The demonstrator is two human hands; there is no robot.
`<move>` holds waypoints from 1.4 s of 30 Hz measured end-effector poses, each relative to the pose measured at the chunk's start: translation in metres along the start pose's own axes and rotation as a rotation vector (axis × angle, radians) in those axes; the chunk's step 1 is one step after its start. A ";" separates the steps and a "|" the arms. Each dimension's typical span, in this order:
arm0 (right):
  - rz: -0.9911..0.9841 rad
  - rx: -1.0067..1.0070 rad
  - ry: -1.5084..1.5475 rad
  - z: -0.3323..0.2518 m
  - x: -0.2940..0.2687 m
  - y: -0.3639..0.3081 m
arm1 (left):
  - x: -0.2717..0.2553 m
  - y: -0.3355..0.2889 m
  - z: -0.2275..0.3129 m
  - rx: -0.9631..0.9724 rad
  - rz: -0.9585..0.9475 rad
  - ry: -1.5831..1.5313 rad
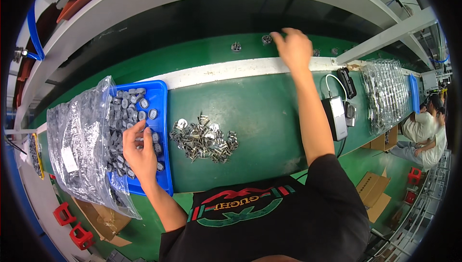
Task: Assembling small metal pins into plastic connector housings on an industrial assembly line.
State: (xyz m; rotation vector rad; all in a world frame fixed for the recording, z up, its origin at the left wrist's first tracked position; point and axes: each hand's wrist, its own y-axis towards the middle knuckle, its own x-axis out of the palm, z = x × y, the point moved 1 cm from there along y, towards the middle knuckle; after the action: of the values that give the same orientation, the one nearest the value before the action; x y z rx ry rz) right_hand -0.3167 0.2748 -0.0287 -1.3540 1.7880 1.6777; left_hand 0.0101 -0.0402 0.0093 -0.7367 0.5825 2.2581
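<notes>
nearest the camera: black shirt (pixel 308 218) with embroidered chest, on the body side of both hands. left hand (pixel 139 149): above blue tray (pixel 165 118) of grey round parts (pixel 129 103), thumb and fingers curled close together; pinching of a part not discernible. right hand (pixel 294 49): thumb and fingers spread, just beside 1 dark round part (pixel 267 40) on green strip (pixel 207 53). right of left hand: heap of metal pieces (pixel 204 141). left of left hand: clear plastic bag (pixel 84 139). bodyward and right of right hand: pale boxy device (pixel 338 118).

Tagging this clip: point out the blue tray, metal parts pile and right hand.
Blue tray (pixel 164 110), head view: its right wall.
Metal parts pile (pixel 206 141), head view: its middle.
Right hand (pixel 296 50), head view: its back.
</notes>
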 end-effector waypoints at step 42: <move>-0.822 -0.620 0.724 -0.156 -0.025 -0.110 | -0.017 0.002 -0.014 0.237 -0.325 0.531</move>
State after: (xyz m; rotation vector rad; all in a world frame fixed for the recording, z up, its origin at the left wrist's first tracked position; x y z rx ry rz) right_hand -0.1621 0.1606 -0.0354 -2.7296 0.6604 1.3499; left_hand 0.0233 -0.0579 0.0100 -1.2189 0.8867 1.6585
